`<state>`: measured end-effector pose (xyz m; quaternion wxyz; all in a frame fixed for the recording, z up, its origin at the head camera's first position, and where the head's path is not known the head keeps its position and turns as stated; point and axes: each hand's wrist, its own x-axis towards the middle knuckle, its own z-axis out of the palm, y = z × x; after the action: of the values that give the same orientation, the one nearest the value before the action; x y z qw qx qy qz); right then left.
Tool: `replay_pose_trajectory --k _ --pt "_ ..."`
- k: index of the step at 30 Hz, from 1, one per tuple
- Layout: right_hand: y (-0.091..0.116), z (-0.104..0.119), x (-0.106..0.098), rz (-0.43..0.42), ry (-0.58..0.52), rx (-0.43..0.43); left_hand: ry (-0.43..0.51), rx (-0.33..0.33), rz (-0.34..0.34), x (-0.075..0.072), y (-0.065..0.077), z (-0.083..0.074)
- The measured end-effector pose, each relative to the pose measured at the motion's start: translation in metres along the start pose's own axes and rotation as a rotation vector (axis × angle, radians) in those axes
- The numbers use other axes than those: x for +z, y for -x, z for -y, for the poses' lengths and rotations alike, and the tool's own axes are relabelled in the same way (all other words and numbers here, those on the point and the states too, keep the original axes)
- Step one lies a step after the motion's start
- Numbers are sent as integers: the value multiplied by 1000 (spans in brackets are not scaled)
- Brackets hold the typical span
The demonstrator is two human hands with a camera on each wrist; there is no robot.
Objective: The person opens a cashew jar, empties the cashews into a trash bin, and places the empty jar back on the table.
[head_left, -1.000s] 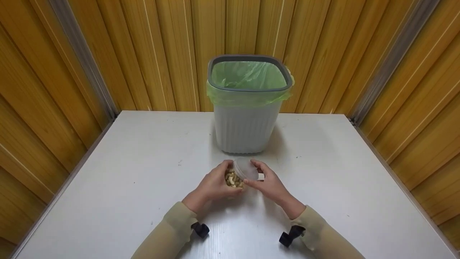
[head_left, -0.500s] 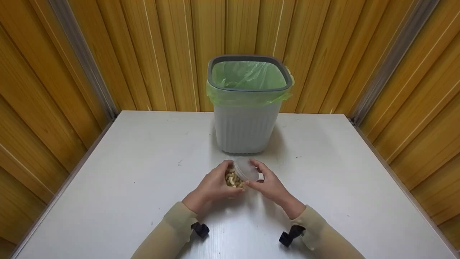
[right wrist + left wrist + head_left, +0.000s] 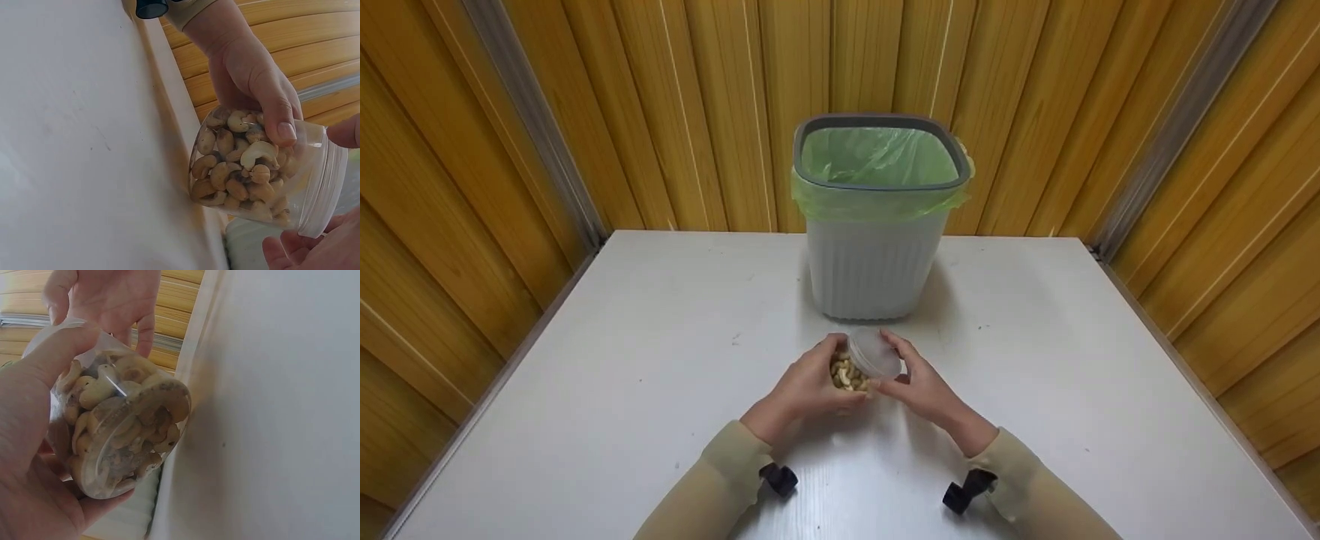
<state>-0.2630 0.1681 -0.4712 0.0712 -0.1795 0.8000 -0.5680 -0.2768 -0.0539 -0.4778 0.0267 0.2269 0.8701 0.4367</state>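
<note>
A clear plastic jar (image 3: pixel 242 169) full of cashews is tilted, with its lidded end toward my right hand and the bin. My left hand (image 3: pixel 802 386) grips the jar's body, thumb on one side and fingers wrapped beneath, as the left wrist view shows. On the jar's mouth sits a translucent screw lid (image 3: pixel 876 354). The fingers and thumb of my right hand (image 3: pixel 924 384) hold this lid by opposite edges. Cashews press against the jar wall and base in both wrist views.
Just beyond my hands stands a pale grey trash bin (image 3: pixel 874 266), its dark rim holding a green plastic liner (image 3: pixel 885 154). Both rest over a white table (image 3: pixel 585 375), enclosed by wood-patterned panels (image 3: pixel 705 112) at the back and sides.
My right fingertips have shifted slightly around the lid's edge, the thumb a little nearer me and the fingers a little farther away. The left hand and jar stay in place.
</note>
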Motion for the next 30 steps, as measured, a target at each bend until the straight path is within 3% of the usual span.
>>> replay_pose_trajectory --k 6,12,30 --pt "-1 0 1 -97 -1 76 2 15 -8 1 -1 1" --pt "-1 0 1 -149 27 91 5 27 -7 0 0 1" --pt "0 0 0 -92 55 30 5 18 0 0 0 0"
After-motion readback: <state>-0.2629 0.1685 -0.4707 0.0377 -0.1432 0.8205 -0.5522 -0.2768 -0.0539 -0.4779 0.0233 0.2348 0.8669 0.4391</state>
